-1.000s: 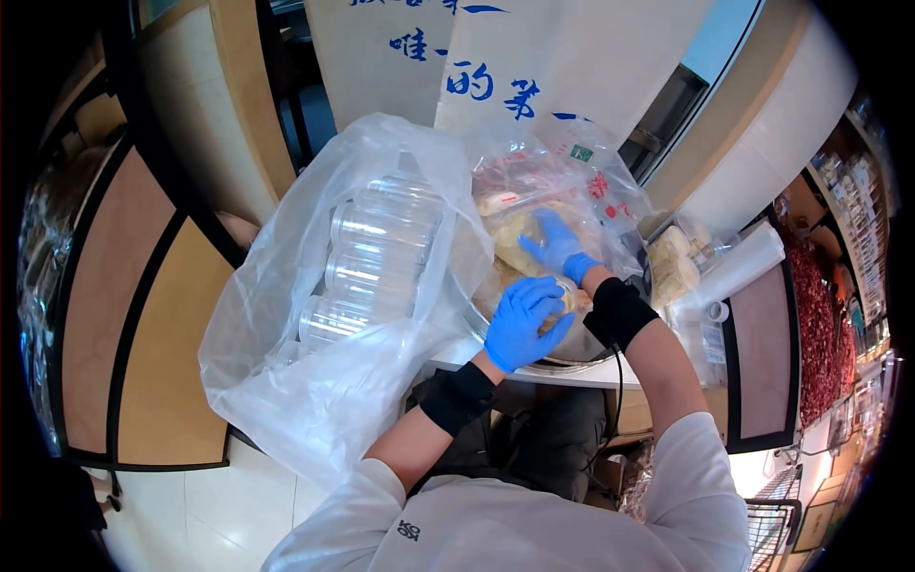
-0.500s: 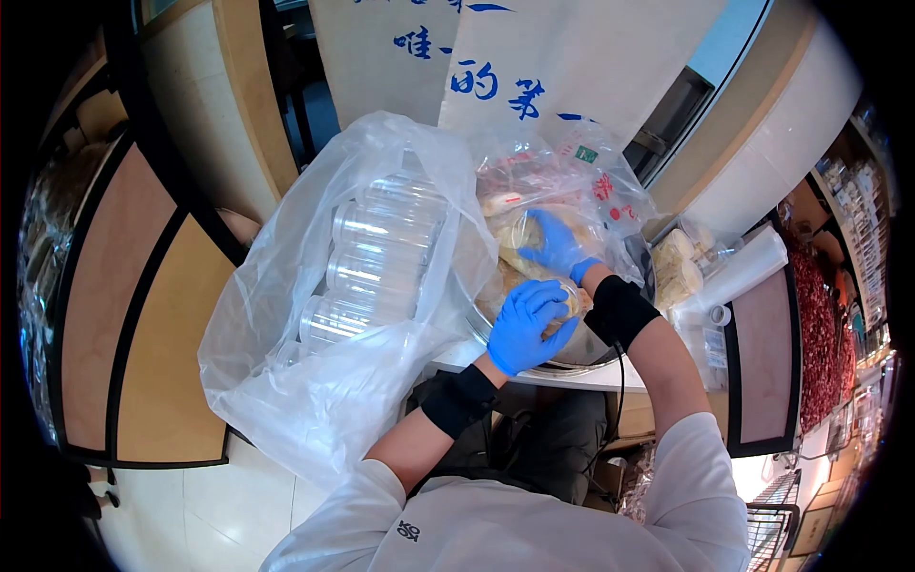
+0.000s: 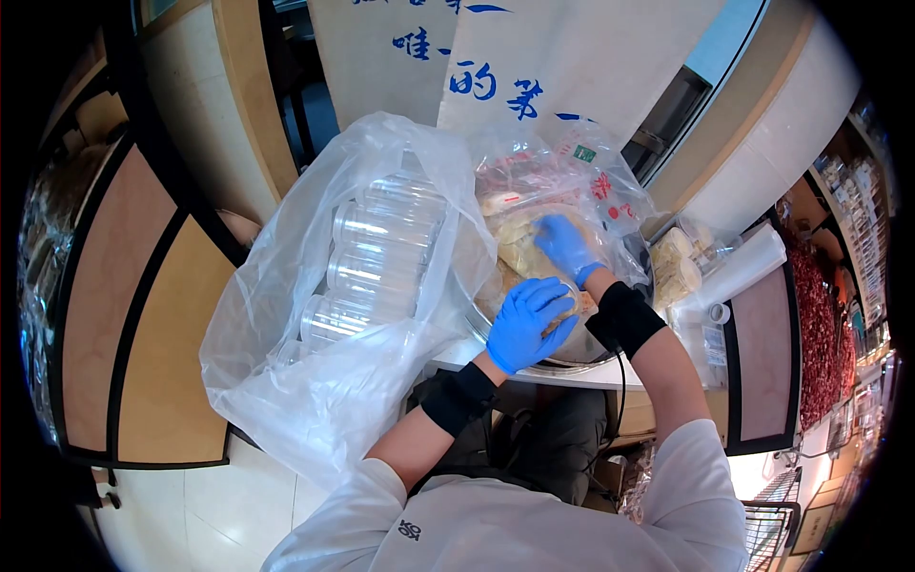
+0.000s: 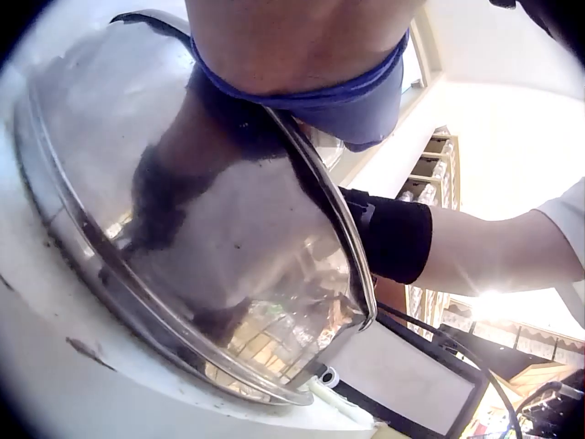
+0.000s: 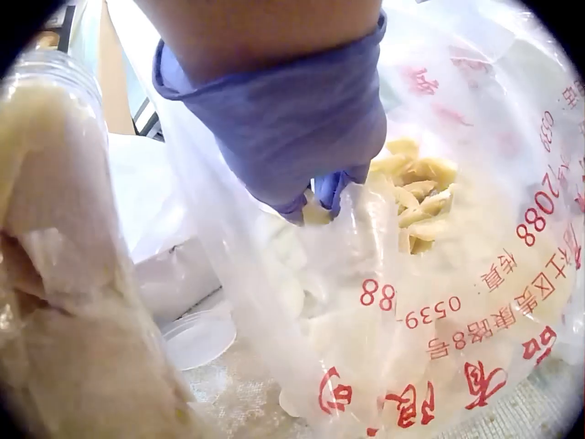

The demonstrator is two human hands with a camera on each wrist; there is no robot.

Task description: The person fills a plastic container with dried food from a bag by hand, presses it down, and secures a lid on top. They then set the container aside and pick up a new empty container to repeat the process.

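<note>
In the head view my blue-gloved left hand [image 3: 529, 326] grips a clear jar [image 3: 573, 303] with pale contents, tilted over the near part of a metal bowl. My gloved right hand [image 3: 566, 250] is further back, over pale yellow pieces [image 3: 516, 250] in a clear bag with red print [image 3: 610, 186]. The right wrist view shows its curled fingers with a pale bit between them, beside pale slices [image 5: 425, 206]; the filled jar [image 5: 64, 247] stands out at left. The left wrist view has the bowl's shiny outside [image 4: 247, 219] and the glove cuff; the left fingers are hidden.
A large translucent bag [image 3: 286, 381] with several clear empty jars [image 3: 376, 272] lies left of the bowl. Right of it are a filled container [image 3: 675, 267] and a plastic roll [image 3: 743, 265]. A cable [image 3: 621, 381] hangs from the right wristband.
My right hand's fingers, spread over the pale pieces before, are now curled, and the hand has shifted slightly to the right. The left hand and its jar have barely moved.
</note>
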